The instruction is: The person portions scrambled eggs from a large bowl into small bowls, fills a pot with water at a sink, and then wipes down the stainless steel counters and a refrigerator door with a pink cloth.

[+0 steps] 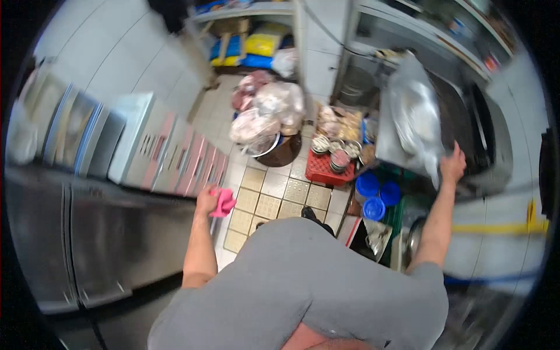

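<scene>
My left hand point(207, 200) is closed round a crumpled pink cloth point(223, 202), beside the pink-fronted drawers point(189, 160). On the right, my right hand point(453, 165) is at the lower end of a clear plastic bag point(415, 108), which lies over a metal surface point(392, 140). The fingers of that hand are blurred, and whether they grip the bag cannot be made out.
Large bags of meat point(268, 111) stand in a round tub on the tiled floor ahead. Right of them is a red crate point(328, 170) with tins, then blue lids point(374, 208). Steel cabinets point(125, 239) line the left side.
</scene>
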Demonstrator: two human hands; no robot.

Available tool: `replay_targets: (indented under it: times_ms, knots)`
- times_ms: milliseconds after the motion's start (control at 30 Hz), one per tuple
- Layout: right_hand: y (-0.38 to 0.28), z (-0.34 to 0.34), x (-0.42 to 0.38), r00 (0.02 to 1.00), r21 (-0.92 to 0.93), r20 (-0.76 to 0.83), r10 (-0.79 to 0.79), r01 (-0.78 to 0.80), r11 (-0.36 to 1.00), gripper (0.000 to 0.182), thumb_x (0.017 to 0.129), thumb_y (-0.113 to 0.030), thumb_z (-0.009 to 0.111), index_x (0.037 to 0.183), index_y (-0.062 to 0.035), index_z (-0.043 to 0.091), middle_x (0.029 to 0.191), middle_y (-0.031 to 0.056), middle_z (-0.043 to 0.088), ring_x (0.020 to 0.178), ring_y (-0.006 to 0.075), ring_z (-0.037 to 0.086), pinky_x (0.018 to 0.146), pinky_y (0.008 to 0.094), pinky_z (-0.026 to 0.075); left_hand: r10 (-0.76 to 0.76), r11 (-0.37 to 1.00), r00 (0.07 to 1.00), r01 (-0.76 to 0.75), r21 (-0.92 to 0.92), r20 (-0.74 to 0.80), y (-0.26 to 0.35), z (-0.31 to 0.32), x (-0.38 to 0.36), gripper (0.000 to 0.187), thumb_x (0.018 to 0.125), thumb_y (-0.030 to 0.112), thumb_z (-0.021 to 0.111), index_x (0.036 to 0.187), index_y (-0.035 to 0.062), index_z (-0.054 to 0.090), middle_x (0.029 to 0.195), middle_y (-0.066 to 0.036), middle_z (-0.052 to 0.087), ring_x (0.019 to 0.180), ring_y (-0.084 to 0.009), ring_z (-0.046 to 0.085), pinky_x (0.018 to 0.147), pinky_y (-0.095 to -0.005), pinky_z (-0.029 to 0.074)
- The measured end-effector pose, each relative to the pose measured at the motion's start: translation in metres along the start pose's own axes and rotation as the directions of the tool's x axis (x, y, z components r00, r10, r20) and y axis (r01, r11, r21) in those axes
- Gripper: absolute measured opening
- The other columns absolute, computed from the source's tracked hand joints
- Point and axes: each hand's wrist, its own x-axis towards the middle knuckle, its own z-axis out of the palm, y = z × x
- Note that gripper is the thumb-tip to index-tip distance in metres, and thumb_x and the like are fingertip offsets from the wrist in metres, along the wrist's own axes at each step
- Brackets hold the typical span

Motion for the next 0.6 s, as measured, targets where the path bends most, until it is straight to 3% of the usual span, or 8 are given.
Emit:
replay_targets:
  times_ms: [67,133,200,333,433,467,500,600]
  knots:
    - [0.024,0.049,0.042,0.976,-0.138,0.014,-0.215,0.215,0.967,0.059,0.078,-0.018,0.062,0.136,-0.0232,0.052,0.138,0.0088,0.054,0.127,0.0324,0.048,0.1,0.0473,0.046,-0.286,0.943,0.953,0.263,-0.206,-0.096,-0.198,0.041,-0.038,0.036,0.088,0.017,0.061,0.117,-0.0033,0.064,0.101,-0.02,0.07,0.086,-0.0286,0.069,0.078,-0.0394,0.056]
    - [0.017,0.039,0.046,0.934,-0.073,-0.109,-0.34,0.333,0.94,0.038,0.08,-0.014,0.058,0.117,-0.0149,0.068,0.114,0.0093,0.069,0.108,0.0301,0.061,0.094,0.0406,0.049,-0.731,0.299,0.634,0.63,-0.716,0.253,-0.217,0.029,-0.163,0.021,0.092,0.013,0.054,0.095,-0.0029,0.066,0.082,-0.018,0.067,0.059,-0.0319,0.066,0.044,-0.0453,0.052]
    - [0.037,0.061,0.06,0.884,0.051,-0.238,-0.403,0.426,0.903,0.036,0.083,-0.014,0.056,0.117,-0.0141,0.068,0.113,0.0109,0.069,0.104,0.0331,0.063,0.092,0.0418,0.049,-0.839,0.15,0.428,0.776,-0.613,0.336,-0.234,0.021,-0.284,0.02,0.09,0.007,0.05,0.083,-0.006,0.064,0.066,-0.022,0.061,0.057,-0.0351,0.064,0.042,-0.0501,0.048]
    - [0.047,0.055,0.123,0.836,0.066,-0.477,-0.271,0.341,0.938,0.034,0.089,-0.014,0.048,0.118,-0.0089,0.066,0.115,0.0147,0.067,0.108,0.0361,0.061,0.092,0.0432,0.048,-0.88,0.468,0.453,0.779,0.417,0.141,-0.223,0.031,-0.432,0.027,0.088,0.02,0.053,0.088,0.0057,0.076,0.089,-0.017,0.073,0.076,-0.0244,0.07,0.075,-0.0383,0.055]
    - [0.021,0.034,0.208,0.798,0.151,-0.559,-0.225,0.365,0.919,0.033,0.092,-0.015,0.046,0.118,-0.004,0.064,0.117,0.0171,0.066,0.108,0.0367,0.061,0.093,0.0422,0.047,-0.934,0.332,0.335,0.942,-0.046,0.121,-0.287,0.089,-0.495,0.026,0.088,0.019,0.054,0.088,0.0059,0.077,0.09,-0.014,0.074,0.084,-0.0207,0.07,0.081,-0.0348,0.053]
    - [-0.006,0.007,0.224,0.797,0.147,-0.556,-0.237,0.375,0.915,0.033,0.093,-0.016,0.047,0.118,-0.0027,0.064,0.118,0.0176,0.065,0.107,0.0368,0.061,0.094,0.0417,0.047,-0.606,0.752,0.777,0.63,-0.196,0.171,-0.141,0.028,-0.478,0.027,0.088,0.021,0.055,0.088,0.0058,0.077,0.087,-0.012,0.074,0.082,-0.0205,0.07,0.078,-0.0361,0.054]
    - [-0.024,-0.005,0.245,0.781,0.053,-0.539,-0.315,0.405,0.913,0.034,0.093,-0.018,0.048,0.119,-0.002,0.063,0.119,0.0179,0.065,0.108,0.0355,0.061,0.094,0.0402,0.047,-0.944,0.017,0.176,0.87,-0.493,0.279,-0.237,0.083,-0.475,0.024,0.086,0.02,0.059,0.086,0.0051,0.077,0.085,-0.012,0.074,0.079,-0.0206,0.07,0.071,-0.0373,0.054]
    - [-0.112,-0.071,0.234,0.656,0.123,-0.597,-0.461,0.643,0.756,0.039,0.089,-0.012,0.043,0.121,0.0011,0.062,0.122,0.0179,0.064,0.112,0.0353,0.06,0.099,0.0383,0.045,-0.919,0.39,0.325,0.828,-0.402,-0.224,-0.231,0.071,-0.453,0.028,0.077,0.025,0.069,0.087,-0.0008,0.074,0.086,-0.019,0.072,0.079,-0.0304,0.07,0.071,-0.0452,0.055]
